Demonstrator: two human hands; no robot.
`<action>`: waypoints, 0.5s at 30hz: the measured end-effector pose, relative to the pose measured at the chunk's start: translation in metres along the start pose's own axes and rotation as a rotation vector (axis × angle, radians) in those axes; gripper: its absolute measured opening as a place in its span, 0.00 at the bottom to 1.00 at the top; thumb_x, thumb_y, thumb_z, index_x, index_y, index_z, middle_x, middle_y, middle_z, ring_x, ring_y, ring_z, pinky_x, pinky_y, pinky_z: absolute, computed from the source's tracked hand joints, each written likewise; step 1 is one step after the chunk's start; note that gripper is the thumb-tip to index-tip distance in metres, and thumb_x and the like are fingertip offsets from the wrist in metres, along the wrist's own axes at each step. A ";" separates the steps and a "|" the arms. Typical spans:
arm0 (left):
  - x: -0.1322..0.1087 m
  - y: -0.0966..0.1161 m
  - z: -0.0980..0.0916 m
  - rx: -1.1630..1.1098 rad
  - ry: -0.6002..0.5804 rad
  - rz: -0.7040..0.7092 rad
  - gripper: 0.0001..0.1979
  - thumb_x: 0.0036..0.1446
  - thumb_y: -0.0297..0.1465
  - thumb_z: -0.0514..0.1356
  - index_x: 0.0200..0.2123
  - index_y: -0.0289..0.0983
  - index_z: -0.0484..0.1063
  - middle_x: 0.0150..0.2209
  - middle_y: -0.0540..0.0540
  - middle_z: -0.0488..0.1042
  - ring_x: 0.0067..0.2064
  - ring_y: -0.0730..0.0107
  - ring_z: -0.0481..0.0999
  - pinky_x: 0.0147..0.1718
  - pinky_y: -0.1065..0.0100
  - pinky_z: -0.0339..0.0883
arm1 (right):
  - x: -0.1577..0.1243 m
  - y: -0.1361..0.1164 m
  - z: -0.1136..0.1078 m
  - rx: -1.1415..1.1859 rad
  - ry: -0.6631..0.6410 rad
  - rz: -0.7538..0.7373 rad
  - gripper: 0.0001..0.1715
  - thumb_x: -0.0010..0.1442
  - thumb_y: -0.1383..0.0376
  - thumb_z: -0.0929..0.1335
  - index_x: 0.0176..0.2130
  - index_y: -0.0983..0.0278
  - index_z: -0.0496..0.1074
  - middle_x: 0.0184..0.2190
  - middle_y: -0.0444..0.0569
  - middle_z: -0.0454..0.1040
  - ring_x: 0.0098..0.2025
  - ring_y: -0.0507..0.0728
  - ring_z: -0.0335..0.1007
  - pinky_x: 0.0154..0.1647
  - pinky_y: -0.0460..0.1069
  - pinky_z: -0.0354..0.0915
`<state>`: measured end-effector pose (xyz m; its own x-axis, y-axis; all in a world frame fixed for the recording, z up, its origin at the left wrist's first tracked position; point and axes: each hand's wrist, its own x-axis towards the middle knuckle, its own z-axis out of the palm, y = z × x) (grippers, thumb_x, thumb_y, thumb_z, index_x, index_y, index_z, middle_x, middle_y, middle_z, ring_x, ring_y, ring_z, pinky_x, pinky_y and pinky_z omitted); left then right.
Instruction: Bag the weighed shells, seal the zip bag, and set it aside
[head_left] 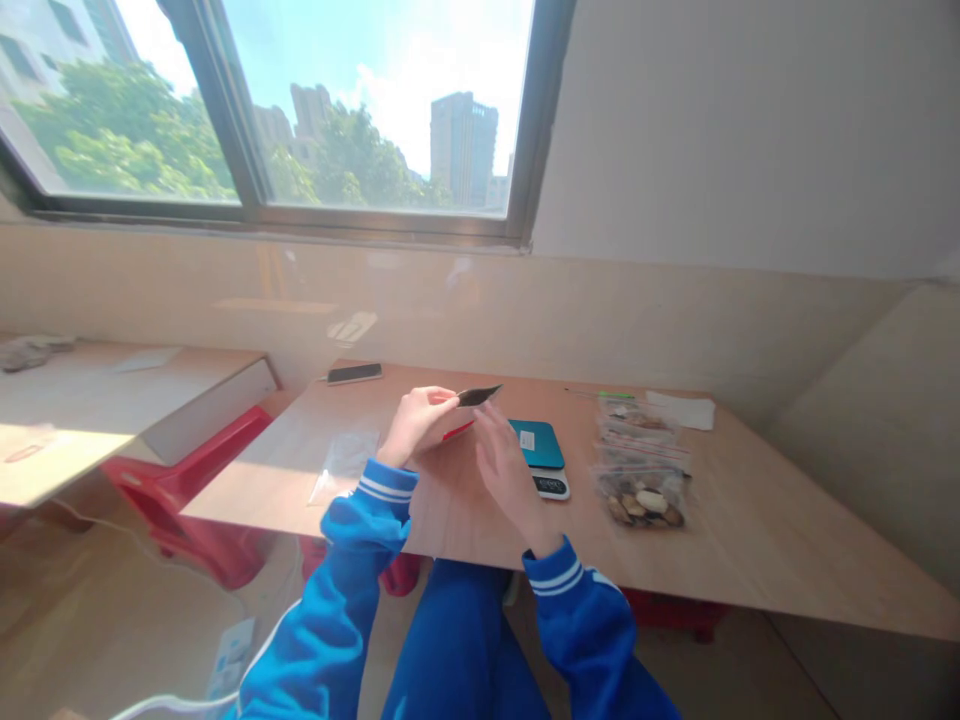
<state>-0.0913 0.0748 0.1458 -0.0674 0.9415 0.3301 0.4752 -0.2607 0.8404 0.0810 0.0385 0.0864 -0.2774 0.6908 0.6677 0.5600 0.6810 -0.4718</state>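
Note:
My left hand (418, 424) is closed on a small clear zip bag with a red strip (457, 431), held above the wooden table (750, 520). A dark flat piece (478, 395) sticks out at the top, between both hands. My right hand (506, 468) is beside it with fingers stretched up, touching the dark piece. A teal digital scale (541, 447) lies just right of my hands. Right of the scale lies a pile of clear zip bags filled with stones (639, 472).
An empty clear bag (346, 460) lies flat on the table left of my hands. A phone (354, 373) sits at the table's far edge, white paper (682, 409) at the far right. A red stool (180, 480) stands between this table and another table (90, 410) on the left.

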 end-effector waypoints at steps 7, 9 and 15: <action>-0.039 -0.002 0.009 0.019 0.229 -0.037 0.14 0.56 0.35 0.56 0.42 0.41 0.78 0.37 0.43 0.81 0.42 0.57 0.79 0.44 0.61 0.69 | -0.005 -0.019 -0.005 -0.239 -0.183 -0.042 0.21 0.61 0.77 0.57 0.44 0.66 0.73 0.45 0.56 0.74 0.56 0.62 0.63 0.59 0.60 0.61; -0.051 -0.006 0.012 0.016 0.266 -0.032 0.15 0.58 0.35 0.55 0.44 0.42 0.78 0.38 0.43 0.81 0.41 0.57 0.80 0.43 0.61 0.70 | -0.015 -0.030 -0.003 -0.277 -0.318 -0.035 0.20 0.60 0.78 0.58 0.39 0.66 0.75 0.38 0.56 0.76 0.47 0.61 0.68 0.52 0.58 0.66; -0.102 -0.014 0.026 -0.028 0.120 0.090 0.18 0.61 0.36 0.53 0.52 0.46 0.73 0.51 0.44 0.76 0.50 0.55 0.76 0.51 0.58 0.66 | -0.005 -0.030 0.013 -0.227 -0.475 0.156 0.14 0.61 0.78 0.60 0.37 0.71 0.74 0.37 0.61 0.75 0.42 0.61 0.72 0.46 0.58 0.67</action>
<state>-0.0688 -0.0121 0.0892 -0.1309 0.8824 0.4520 0.4592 -0.3501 0.8164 0.0551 0.0175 0.0901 -0.4702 0.8487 0.2420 0.7625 0.5287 -0.3730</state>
